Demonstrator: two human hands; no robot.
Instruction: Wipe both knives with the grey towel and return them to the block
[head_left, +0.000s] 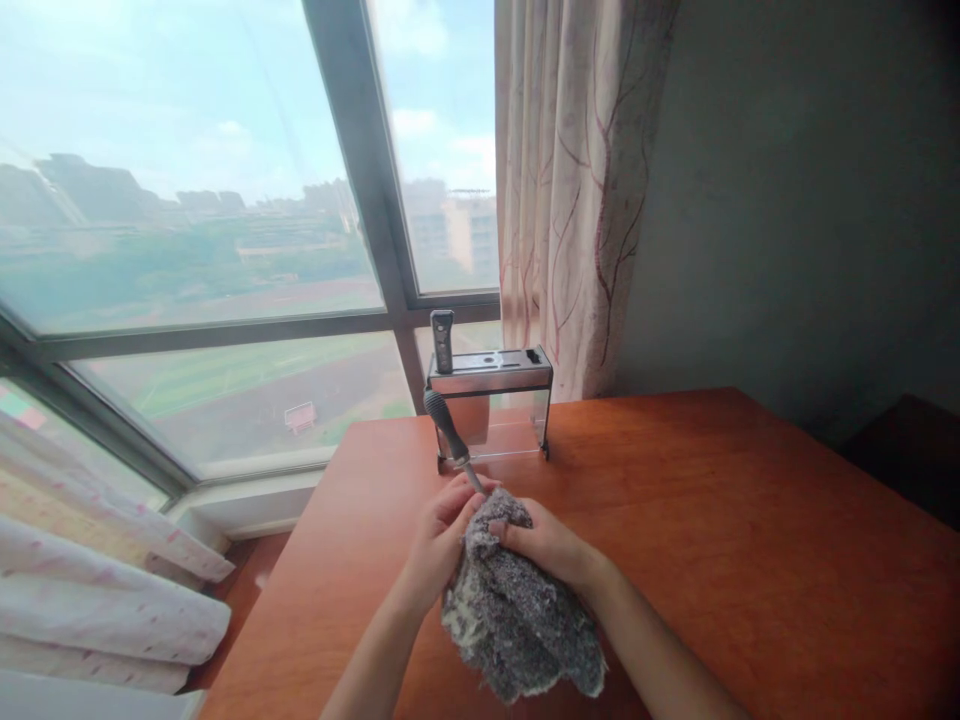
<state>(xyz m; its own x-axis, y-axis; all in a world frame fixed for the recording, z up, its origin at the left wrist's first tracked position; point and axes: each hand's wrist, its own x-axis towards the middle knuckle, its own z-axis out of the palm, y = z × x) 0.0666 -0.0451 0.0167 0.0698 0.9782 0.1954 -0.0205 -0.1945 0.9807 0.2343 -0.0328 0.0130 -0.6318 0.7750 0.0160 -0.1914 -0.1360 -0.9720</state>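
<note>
In the head view, a sharpening steel (448,428) with a ribbed dark handle leans up and to the left, its narrow metal rod running down into a fluffy grey cloth (525,610). My left hand (442,530) is closed around the rod where it enters the cloth; some of its fingers are hidden behind. My right hand (551,540) grips the bunched top of the cloth, thumb pressed on it. The loose cloth hangs toward me. Just beyond the handle stands a knife block (491,378) with a metal top and clear sides, one dark handle (442,342) upright in it.
The knife block stands near the far edge of the reddish-brown wooden table (720,560). Behind are large windows (225,250) and a patterned curtain (577,200). Another curtain (97,590) hangs low at the left, and a dark wall (795,220) is at the right.
</note>
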